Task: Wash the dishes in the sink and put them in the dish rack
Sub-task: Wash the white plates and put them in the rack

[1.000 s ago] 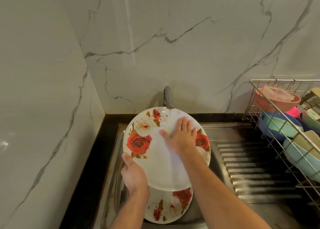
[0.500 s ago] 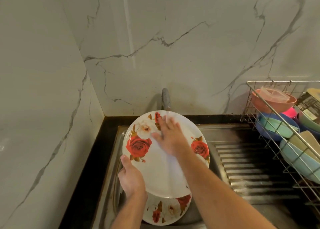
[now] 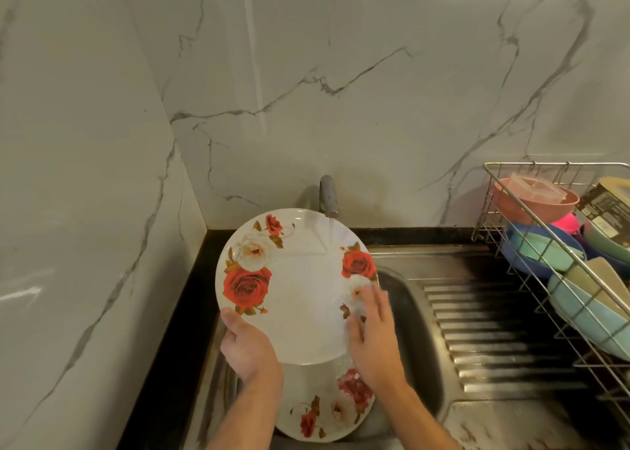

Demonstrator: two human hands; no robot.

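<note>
Under the tap (image 3: 328, 195), left hand (image 3: 247, 347) grips plate (image 3: 303, 296).

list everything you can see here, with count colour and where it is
rose plate: 1, white with red roses, held under the tap
second rose plate: 1, same pattern, down in the sink
tap: 1, grey, at the back wall, water running
sink: 1, steel, ribbed drainboard on its right
dish rack: 1, wire, far right
bowls: several, salmon, blue, teal, pink, in the rack
wall: marble-look, white
left hand: grips the plate's lower left rim
right hand: fingers flat on the plate's right edge
</note>
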